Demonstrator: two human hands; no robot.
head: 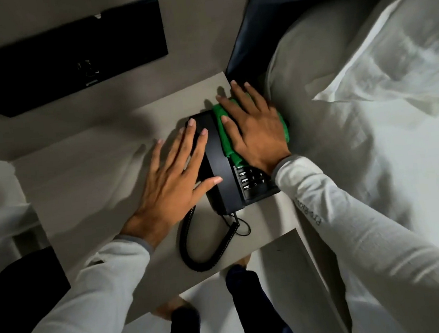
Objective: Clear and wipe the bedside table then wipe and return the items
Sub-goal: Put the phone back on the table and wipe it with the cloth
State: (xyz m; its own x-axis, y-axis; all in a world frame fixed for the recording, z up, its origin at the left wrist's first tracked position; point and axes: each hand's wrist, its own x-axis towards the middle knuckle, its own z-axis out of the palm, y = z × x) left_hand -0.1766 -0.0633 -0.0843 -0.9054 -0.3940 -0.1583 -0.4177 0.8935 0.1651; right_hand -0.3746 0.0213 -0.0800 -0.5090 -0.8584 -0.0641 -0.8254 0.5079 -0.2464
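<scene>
Flat and spread, the right hand (255,132) presses a green cloth (226,143) onto the phone (221,171), the left hand (171,185) splayed beside its handset.

A black corded telephone (220,163) sat on the grey bedside table (91,175). The right hand (252,127) lay flat, pressing a green cloth (226,127) onto it; the left hand (173,182), fingers spread, rested against the handset (216,164).
</scene>
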